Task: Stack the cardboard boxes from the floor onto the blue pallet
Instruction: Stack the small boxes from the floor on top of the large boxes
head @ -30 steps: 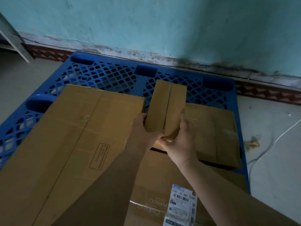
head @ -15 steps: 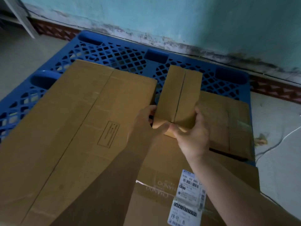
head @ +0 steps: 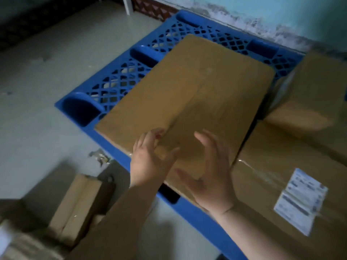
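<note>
Bare fingers are spread apart on both hands, holding nothing. The left hand point(head: 150, 162) and the right hand point(head: 210, 177) hover, palms facing each other, over the near edge of a large flat cardboard box point(head: 197, 94) that lies on the blue pallet point(head: 120, 85). Just right of it sits a second box with a white shipping label point(head: 300, 199), and behind that a smaller box point(head: 315, 91) near the teal wall point(head: 300, 10). Down on the grey floor point(head: 47, 81), at lower left, more cardboard boxes point(head: 77, 209) lie beside the pallet's near corner. The view is motion-blurred.
</note>
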`<state>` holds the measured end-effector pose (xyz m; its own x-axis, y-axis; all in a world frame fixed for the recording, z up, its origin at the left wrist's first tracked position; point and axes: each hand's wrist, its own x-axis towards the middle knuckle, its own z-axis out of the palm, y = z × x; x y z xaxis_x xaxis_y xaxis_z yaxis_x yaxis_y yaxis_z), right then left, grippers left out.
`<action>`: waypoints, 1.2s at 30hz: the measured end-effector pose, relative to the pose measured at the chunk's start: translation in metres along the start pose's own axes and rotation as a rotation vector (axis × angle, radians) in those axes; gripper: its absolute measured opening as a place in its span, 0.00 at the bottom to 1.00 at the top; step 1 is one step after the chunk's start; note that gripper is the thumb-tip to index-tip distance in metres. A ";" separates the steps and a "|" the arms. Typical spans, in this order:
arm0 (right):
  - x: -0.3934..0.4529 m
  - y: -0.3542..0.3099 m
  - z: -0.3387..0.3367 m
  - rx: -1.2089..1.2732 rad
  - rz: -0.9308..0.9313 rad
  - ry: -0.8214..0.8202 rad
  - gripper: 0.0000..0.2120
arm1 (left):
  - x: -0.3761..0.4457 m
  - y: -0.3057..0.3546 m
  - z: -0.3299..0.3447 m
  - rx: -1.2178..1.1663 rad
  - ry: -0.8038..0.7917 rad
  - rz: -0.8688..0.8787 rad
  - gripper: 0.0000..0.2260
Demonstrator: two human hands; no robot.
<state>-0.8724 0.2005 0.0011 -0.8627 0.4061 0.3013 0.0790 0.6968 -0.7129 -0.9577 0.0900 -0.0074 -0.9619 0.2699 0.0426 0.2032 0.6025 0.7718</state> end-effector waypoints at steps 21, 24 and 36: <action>-0.231 -0.030 0.252 -0.015 0.523 -0.972 0.45 | -0.215 -0.279 -0.083 0.585 -0.259 -0.623 0.32; -0.247 -0.024 0.268 -0.112 0.583 -1.047 0.45 | -0.211 -0.287 -0.063 0.933 -0.413 -0.405 0.30; -0.244 -0.023 0.261 0.314 0.908 -0.852 0.33 | -0.196 -0.293 -0.059 0.603 -0.245 -0.688 0.27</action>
<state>-0.7939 -0.0693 -0.2213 -0.6166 0.0746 -0.7838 0.7836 0.1548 -0.6017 -0.8392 -0.1837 -0.2050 -0.8547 -0.1803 -0.4868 -0.2684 0.9562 0.1171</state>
